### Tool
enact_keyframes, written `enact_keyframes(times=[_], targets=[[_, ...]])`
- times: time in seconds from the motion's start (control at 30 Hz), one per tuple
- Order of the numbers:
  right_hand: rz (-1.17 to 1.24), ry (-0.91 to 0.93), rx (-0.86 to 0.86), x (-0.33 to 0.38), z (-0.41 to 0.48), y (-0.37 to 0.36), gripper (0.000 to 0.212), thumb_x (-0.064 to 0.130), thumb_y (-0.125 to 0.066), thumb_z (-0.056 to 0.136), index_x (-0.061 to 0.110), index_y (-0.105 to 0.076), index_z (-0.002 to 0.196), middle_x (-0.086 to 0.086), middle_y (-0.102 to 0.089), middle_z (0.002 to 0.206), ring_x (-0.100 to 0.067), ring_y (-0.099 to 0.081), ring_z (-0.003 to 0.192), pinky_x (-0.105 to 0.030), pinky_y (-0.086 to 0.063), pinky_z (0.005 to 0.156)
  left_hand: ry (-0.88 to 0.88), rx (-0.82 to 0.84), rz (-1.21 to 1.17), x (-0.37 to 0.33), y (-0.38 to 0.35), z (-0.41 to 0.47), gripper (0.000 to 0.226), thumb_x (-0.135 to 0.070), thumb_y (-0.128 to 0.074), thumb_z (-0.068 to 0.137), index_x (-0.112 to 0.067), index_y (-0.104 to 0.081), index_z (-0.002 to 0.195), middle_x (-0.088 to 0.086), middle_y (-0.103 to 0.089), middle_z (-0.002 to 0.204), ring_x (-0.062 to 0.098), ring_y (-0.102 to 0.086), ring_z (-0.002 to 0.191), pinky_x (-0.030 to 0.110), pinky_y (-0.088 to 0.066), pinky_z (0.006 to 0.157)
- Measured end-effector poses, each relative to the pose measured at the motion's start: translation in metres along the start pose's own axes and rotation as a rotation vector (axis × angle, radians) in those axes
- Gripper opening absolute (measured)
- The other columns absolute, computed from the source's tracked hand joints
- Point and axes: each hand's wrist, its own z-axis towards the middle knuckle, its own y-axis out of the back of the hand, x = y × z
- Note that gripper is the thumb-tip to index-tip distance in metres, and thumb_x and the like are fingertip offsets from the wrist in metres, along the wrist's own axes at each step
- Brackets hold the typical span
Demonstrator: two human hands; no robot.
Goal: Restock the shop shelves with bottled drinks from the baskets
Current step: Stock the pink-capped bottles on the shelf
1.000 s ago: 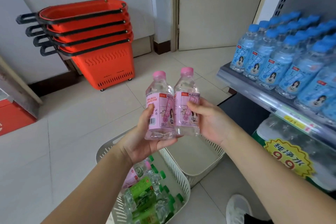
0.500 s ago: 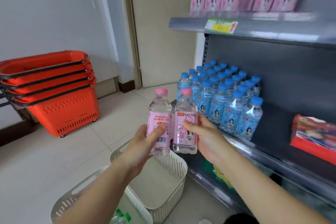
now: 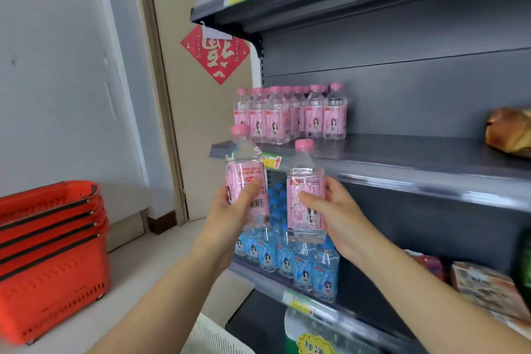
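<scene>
I hold two clear bottles with pink labels and pink caps in front of the grey shelving. My left hand [image 3: 231, 211] grips the left pink bottle [image 3: 244, 172], tilted slightly left. My right hand [image 3: 334, 210] grips the right pink bottle [image 3: 306, 195], upright. Both sit just below and in front of the middle shelf [image 3: 402, 164], where several matching pink bottles [image 3: 290, 115] stand at its left end. Blue-labelled bottles [image 3: 298, 261] fill the shelf below. A white basket's rim [image 3: 212, 336] shows at the bottom edge.
A stack of orange shopping baskets [image 3: 51, 256] stands on the floor at left. A red paper decoration [image 3: 215, 54] hangs on the door behind. Packaged goods [image 3: 485, 287] and a bread-like pack [image 3: 508, 132] lie on the shelves at right.
My view has tilted up from the floor baskets to the shelves. Both hands have lifted the pink bottles toward the middle shelf and drawn them slightly apart.
</scene>
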Motion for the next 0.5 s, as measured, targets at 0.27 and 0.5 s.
enact_keyframes(times=[0.27,0.5], targets=[[-0.053,0.196,-0.076,0.078,0.039,0.014,0.051,0.007,-0.066,0.084,0.02,-0.047,0.129,0.003,-0.064,0.115,-0.017,-0.062,0.106,-0.045,-0.05,0.094,-0.118,-0.015,0.053,-0.054,-0.028,0.042,0.048,-0.048,-0.057,0.087,-0.026,-0.045,0.128,-0.01,-0.062,0.114,0.003,-0.057,0.095,0.025,-0.036,0.085],[-0.112,0.248,-0.14,0.099,0.109,0.011,0.049,0.009,-0.068,0.083,0.024,-0.044,0.124,-0.001,-0.062,0.116,-0.022,-0.062,0.105,-0.05,-0.048,0.095,-0.275,-0.041,0.32,-0.079,-0.024,0.109,0.062,-0.08,-0.06,0.056,-0.042,-0.058,0.104,-0.003,-0.058,0.122,0.017,-0.056,0.112,0.044,-0.042,0.102]])
